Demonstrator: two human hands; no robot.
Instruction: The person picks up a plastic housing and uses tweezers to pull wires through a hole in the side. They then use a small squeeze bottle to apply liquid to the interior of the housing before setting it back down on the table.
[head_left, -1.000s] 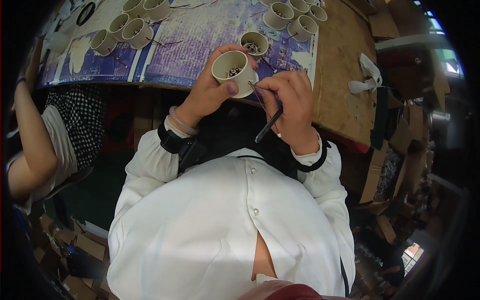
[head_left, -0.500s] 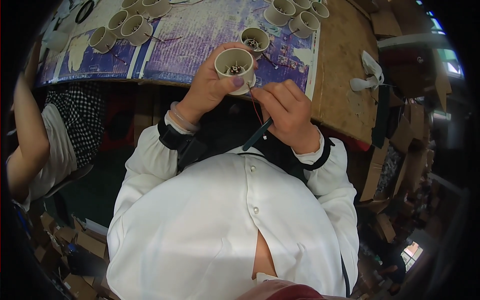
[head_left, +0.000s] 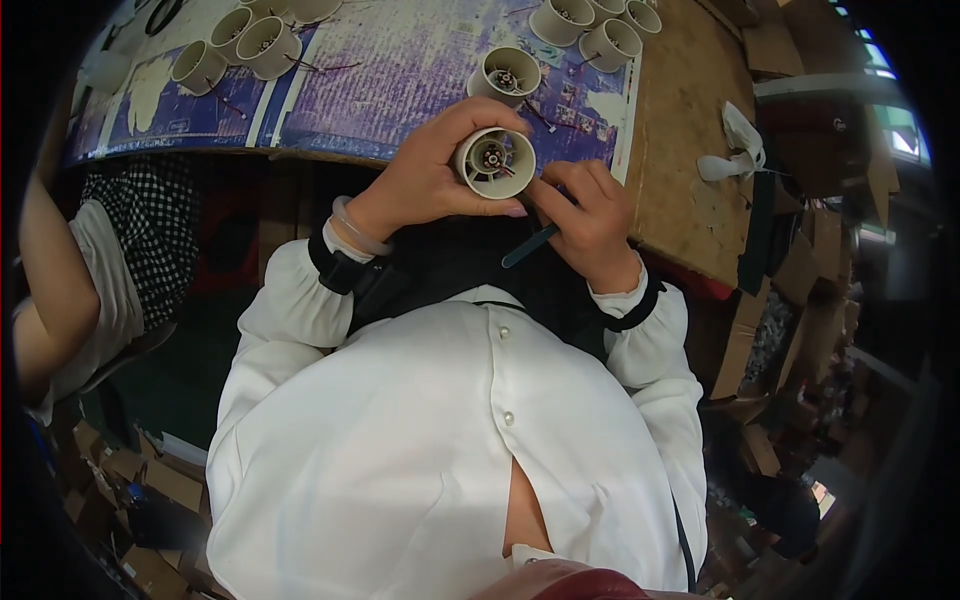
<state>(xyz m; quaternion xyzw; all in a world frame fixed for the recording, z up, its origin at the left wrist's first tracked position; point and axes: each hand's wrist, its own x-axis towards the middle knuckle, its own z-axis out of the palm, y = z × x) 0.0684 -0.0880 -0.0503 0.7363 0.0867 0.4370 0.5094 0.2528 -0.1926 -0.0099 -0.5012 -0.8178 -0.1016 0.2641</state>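
Observation:
A cream cup-shaped plastic housing (head_left: pixel 521 160) is held by my left hand (head_left: pixel 425 170), its fingers over the top and thumb underneath. The housing's open end faces me and shows a round hub with small metal parts and thin ribs inside. My right hand (head_left: pixel 588 218) is closed around a slim dark green tool (head_left: pixel 530 246), which looks like tweezers. Its far end is hidden by my fingers, close to the housing's right side. Just beyond my left hand, another cream housing (head_left: pixel 484 82) stands on the table with its wires lying beside it.
More wired housings stand in groups at the back left (head_left: pixel 270 58) and back right (head_left: pixel 608 48). The purple printed sheet (head_left: pixel 370 100) covers much of the table. A crumpled white bag (head_left: pixel 738 145) lies on bare wood (head_left: pixel 685 190) at right. Another person's arm (head_left: pixel 60 285) is at left.
The housing has turned in my left hand so its opening faces me more, and it has moved slightly right and nearer. The red wire that hung by my right hand is now out of sight.

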